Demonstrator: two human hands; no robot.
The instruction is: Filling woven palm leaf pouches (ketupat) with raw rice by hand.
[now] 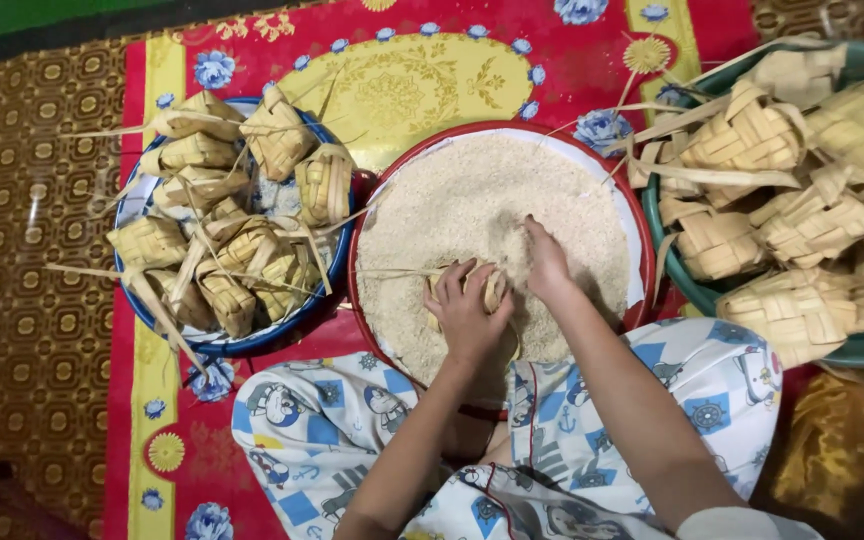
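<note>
Woven leaf pouch sits at rice basin centre, left hand fingers curled shut on it to steady the opening, right hand fingers bunched in rice; filled pouches in blue bowl at mat's left edge, more in green tub at right; no labels.

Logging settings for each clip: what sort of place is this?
Probably a home floor used for food preparation: a patterned red mat, a red basin of raw rice, and the left hand holding a woven leaf pouch, with more in side basins.
</note>
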